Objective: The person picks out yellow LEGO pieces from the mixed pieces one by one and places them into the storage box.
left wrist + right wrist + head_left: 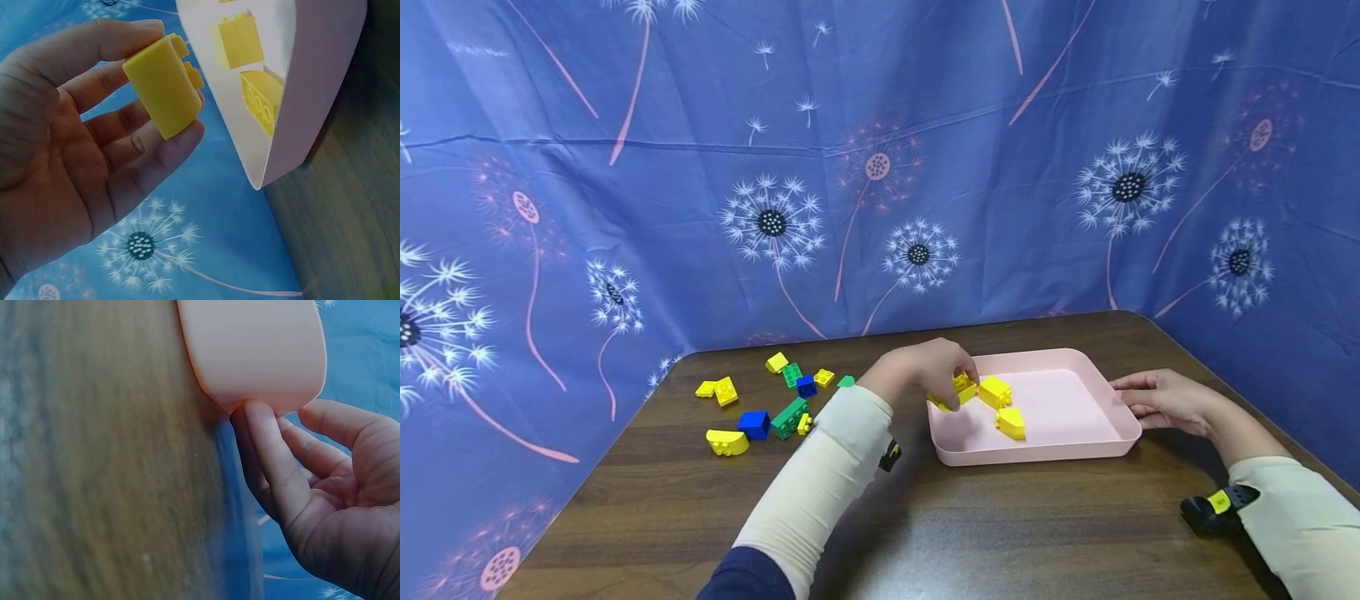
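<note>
Your left hand [934,367] bends over the left end of the tray [1067,417]; its thumb and fingers pinch a yellow block [161,90], smooth-faced, with studs on one side. Your right hand [1172,400], fingers almost straight, touches the tray's right end. The pink tray contains more yellow blocks [995,392]; left of it lie mixed-colour blocks [754,425].

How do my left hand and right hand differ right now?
The left hand pinches a yellow block; the right hand holds no block, its fingers touching the tray.
The left hand is at the tray's left end; the right hand is outside its right end.
Both hands are bare, with a pale sleeve on each forearm.
</note>
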A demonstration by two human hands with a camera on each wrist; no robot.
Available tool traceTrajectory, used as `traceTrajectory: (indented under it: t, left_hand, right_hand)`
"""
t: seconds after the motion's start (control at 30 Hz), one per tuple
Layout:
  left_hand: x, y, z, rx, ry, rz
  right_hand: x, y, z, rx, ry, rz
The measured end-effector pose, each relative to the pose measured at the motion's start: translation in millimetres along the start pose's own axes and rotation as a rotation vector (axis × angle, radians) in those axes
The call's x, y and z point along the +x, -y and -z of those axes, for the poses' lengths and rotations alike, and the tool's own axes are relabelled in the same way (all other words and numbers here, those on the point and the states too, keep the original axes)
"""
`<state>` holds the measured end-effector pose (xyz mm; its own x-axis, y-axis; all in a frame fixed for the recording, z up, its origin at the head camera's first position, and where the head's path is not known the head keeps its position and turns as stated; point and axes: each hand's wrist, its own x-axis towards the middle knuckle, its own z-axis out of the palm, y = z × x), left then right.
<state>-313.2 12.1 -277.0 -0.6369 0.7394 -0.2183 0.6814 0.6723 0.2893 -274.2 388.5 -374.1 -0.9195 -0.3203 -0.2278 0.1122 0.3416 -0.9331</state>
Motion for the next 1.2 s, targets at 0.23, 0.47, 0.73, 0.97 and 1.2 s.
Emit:
traceTrajectory:
  t: [0.23, 0.47, 0.73, 0.97, 1.2]
  left_hand:
    - [23.4, -1.9, 0.8, -0.152, 0.095, 0.146]
    - [42.6, -6.2, -5.1, -0.292, 0.219, 0.318]
    - [59.9, -14.9, -16.8, -0.182, 0.282, 0.512]
    - [54.1, -23.4, -18.8, -0.143, 0.278, 0.641]
    - [44.3, -34.9, -18.0, -0.106, 0.261, 0.696]
  right_hand:
    - [1, 0, 1, 0.004, -0.001, -0.004]
    - [0, 0, 0, -0.008, 0.001, -0.002]
    - [-1, 1, -1, -0.014, -0.007, -0.001]
    - [-2, 3, -1, -0.020, -0.010, -0.008]
    - [-2, 2, -1, -0.012, -0.012, -0.003]
